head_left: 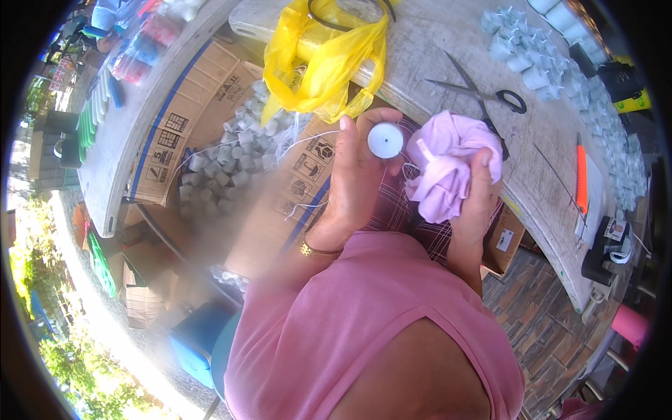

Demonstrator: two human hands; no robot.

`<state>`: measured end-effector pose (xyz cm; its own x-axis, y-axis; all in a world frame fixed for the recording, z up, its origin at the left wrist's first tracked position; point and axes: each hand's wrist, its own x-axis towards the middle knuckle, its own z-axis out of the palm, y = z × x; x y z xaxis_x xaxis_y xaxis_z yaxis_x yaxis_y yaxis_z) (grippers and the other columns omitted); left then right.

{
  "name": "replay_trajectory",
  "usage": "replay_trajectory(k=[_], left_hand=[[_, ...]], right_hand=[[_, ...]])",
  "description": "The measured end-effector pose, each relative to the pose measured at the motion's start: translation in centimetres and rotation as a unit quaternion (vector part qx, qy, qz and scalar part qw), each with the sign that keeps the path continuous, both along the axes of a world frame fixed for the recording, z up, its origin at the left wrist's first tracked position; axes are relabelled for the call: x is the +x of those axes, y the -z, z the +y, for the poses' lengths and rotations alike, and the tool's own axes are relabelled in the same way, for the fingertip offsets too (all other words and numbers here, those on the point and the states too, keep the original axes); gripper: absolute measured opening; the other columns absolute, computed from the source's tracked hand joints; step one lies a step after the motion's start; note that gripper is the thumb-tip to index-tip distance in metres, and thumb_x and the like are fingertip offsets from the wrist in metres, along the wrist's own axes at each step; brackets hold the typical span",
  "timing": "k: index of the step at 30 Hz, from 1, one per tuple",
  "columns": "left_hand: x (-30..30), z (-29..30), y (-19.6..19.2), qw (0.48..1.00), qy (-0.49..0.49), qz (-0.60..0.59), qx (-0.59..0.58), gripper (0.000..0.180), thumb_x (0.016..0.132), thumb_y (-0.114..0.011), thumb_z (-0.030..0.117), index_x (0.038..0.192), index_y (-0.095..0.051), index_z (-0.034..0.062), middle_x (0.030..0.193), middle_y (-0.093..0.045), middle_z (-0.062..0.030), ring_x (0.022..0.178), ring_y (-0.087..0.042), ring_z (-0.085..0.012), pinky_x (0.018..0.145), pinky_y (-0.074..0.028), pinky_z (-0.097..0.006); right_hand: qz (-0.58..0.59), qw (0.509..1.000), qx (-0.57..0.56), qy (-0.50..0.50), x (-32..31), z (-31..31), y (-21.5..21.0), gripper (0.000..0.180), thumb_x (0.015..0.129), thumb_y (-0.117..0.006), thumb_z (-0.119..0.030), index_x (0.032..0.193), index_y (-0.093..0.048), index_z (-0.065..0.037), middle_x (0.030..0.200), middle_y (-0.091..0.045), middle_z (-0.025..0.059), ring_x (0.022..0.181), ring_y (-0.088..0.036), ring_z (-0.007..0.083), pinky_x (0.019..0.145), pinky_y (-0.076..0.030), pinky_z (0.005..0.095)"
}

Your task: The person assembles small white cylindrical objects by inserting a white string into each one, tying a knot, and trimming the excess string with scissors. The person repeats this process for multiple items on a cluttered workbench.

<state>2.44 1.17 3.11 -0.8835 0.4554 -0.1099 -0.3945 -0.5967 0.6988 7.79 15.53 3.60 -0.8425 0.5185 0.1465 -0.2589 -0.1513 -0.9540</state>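
Note:
In front of my chest, my left hand [350, 168] grips a small round tealight candle [385, 141]. Its pale flat face is turned up and a dark dot marks the middle. Just to the right, a bunched pale pink cloth [448, 175] is held in my right hand [479, 192], thumb pressed on top. The cloth is close to the candle; whether they touch I cannot tell. Under my left arm, an open cardboard box [175, 126] holds many small whitish-grey cylinders [238, 157], with loose white strings near them.
A yellow plastic bag [329, 63] hangs over the edge of the grey table [434, 42]. Black scissors [476, 92] lie there with blades spread. Many wicked candle cups [525, 56] line the far right, near an orange-handled tool [581, 178]. A blue chair [199, 343] stands lower left.

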Motion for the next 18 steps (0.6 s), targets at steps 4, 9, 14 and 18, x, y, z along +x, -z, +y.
replay_trajectory(k=[4, 9, 14, 18], left_hand=[[0.1, 0.5, -0.2, 0.991, -0.061, 0.056, -0.108, 0.054, 0.099, -0.032, 0.051, 0.119, -0.049, 0.0037, 0.095, -0.052, -0.0044, 0.085, -0.050, -0.0148, 0.079, -0.041, -0.030], [-0.8, -1.5, -0.6, 0.870, -0.211, 0.314, -0.316, 0.054, 0.088, -0.063, 0.015, 0.133, -0.040, -0.0015, 0.116, -0.051, -0.0108, 0.105, -0.051, -0.0173, 0.091, -0.043, -0.031], [-0.2, -1.5, -0.2, 0.721, -0.266, 0.488, -0.413, 0.075, 0.067, -0.073, -0.001, 0.135, -0.042, -0.0026, 0.115, -0.054, -0.0145, 0.104, -0.053, -0.0250, 0.098, -0.041, -0.038], [0.1, -1.0, 1.0, 0.668, -0.304, 0.541, -0.411, 0.075, 0.062, -0.074, -0.002, 0.132, -0.048, -0.0016, 0.104, -0.058, -0.0148, 0.102, -0.054, -0.0278, 0.094, -0.042, -0.040]], right_hand=[[0.031, 0.959, 0.280, -0.040, -1.1, -1.3, 0.3, 0.047, 0.079, -0.074, -0.021, 0.119, -0.055, -0.005, 0.111, -0.061, 0.0150, 0.097, -0.062, 0.0249, 0.086, -0.049, 0.0338], [-0.107, 0.802, 0.571, -0.137, -2.0, -2.4, 6.8, 0.070, 0.070, -0.075, -0.019, 0.131, -0.043, -0.004, 0.133, -0.047, 0.0244, 0.116, -0.051, 0.0452, 0.095, -0.046, 0.0437], [-0.162, 0.762, 0.579, -0.241, -0.8, -1.3, 9.8, 0.061, 0.077, -0.067, -0.012, 0.131, -0.042, 0.002, 0.133, -0.046, 0.0277, 0.121, -0.048, 0.0447, 0.100, -0.042, 0.0450], [-0.081, 0.845, 0.519, -0.099, -0.1, 0.3, 6.7, 0.037, 0.080, -0.056, 0.003, 0.117, -0.056, 0.004, 0.116, -0.061, 0.0232, 0.106, -0.060, 0.0377, 0.091, -0.049, 0.0415]])
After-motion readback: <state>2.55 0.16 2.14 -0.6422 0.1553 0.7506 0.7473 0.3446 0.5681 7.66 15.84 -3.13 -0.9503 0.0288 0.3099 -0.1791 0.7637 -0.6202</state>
